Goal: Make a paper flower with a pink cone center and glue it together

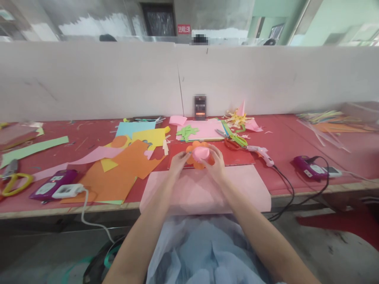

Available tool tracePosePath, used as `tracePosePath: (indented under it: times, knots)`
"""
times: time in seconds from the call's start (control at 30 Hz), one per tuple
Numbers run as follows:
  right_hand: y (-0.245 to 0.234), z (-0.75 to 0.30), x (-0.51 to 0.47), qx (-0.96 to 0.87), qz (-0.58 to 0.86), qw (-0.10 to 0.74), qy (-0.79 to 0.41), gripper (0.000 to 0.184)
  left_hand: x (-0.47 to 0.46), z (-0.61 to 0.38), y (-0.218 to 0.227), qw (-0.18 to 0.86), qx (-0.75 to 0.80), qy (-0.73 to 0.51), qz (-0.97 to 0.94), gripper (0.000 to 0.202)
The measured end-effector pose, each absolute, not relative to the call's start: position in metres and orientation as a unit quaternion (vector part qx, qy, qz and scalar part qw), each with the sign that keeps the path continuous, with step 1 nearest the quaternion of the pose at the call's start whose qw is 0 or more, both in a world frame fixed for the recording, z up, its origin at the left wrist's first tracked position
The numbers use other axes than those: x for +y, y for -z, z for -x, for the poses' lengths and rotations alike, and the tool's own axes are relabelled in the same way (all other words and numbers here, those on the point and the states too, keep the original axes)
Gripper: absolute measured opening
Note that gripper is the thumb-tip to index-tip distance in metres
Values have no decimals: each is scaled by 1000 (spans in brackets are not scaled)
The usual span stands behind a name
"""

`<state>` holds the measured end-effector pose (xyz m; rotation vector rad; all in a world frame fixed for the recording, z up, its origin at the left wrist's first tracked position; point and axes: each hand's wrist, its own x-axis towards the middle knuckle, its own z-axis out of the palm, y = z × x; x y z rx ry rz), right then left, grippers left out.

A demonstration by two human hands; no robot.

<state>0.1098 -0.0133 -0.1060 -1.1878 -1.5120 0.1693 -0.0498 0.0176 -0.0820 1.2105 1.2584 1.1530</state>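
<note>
Over the red board, my left hand (178,162) pinches the left edge of an orange paper flower (199,165) with scalloped petals. A pink paper cone (200,153) sits at the flower's middle, tip pointing right. On the opposite side, my right hand (216,162) is closed around the flower's right edge, its thumb against the cone. Some petals are hidden behind my fingers. Beneath the hands lies a red board (237,154), with a pink sheet (207,189) in front of it. Just right of the board rests a hot glue gun (261,154), beside scissors (235,144).
Orange sheets (115,173), a yellow sheet (149,136) and a blue sheet (134,129) lie left. Green strips (187,132) sit behind the hands. Purple power strips (53,184) flank the work, with cables hanging over the edge. A white partition (89,79) stands at the back.
</note>
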Motion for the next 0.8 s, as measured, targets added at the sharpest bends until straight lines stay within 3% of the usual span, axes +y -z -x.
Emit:
tracePosePath:
  times: [0.17, 0.8]
  knots:
    - [101, -108, -19, -672, 476, 561, -83, 42, 14, 51, 77, 429, 551, -465, -544, 32]
    - [103, -109, -19, -663, 490, 558, -100, 43, 19, 52, 81, 412, 527, -492, -557, 26]
